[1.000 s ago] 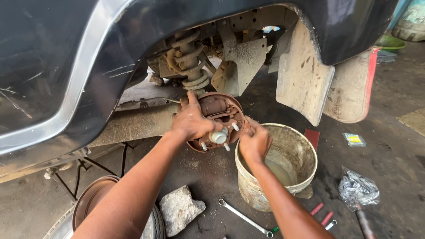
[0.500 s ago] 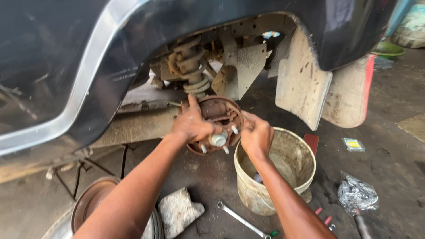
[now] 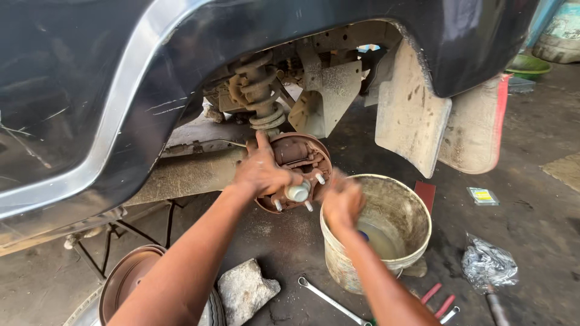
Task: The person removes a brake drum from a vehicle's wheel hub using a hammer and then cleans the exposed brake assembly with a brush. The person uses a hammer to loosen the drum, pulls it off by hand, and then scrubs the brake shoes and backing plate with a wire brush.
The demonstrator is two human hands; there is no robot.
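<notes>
Resting on the exposed brake assembly [image 3: 296, 172] under the dark car's wheel arch [image 3: 338, 36], the left hand [image 3: 261, 172] lies spread over its left half, thumb pointing up toward the coil spring [image 3: 260, 90]; its grip is apart, fingers laid flat on the rusty metal and not clamped on anything. A pale hub cap [image 3: 298, 192] sticks out at the centre of the assembly, just beside the fingertips, with wheel studs around it. The right hand [image 3: 342, 202] is blurred, just right of the assembly and above the near rim of a dirty bucket [image 3: 417, 217]; whether its grip is apart or together cannot be told. Cloudy liquid sits inside the bucket. On the floor [image 3: 531, 229] near the person, a spanner [image 3: 332, 302] lies left of the bucket's base, with a lump of stone [image 3: 244, 290] further left and a brake drum [image 3: 130, 281] beyond that. Red-handled pliers [image 3: 440, 299] and a crumpled foil bag [image 3: 488, 265] lie to the right. A mud flap [image 3: 411, 115] hangs at the far right of the arch.
</notes>
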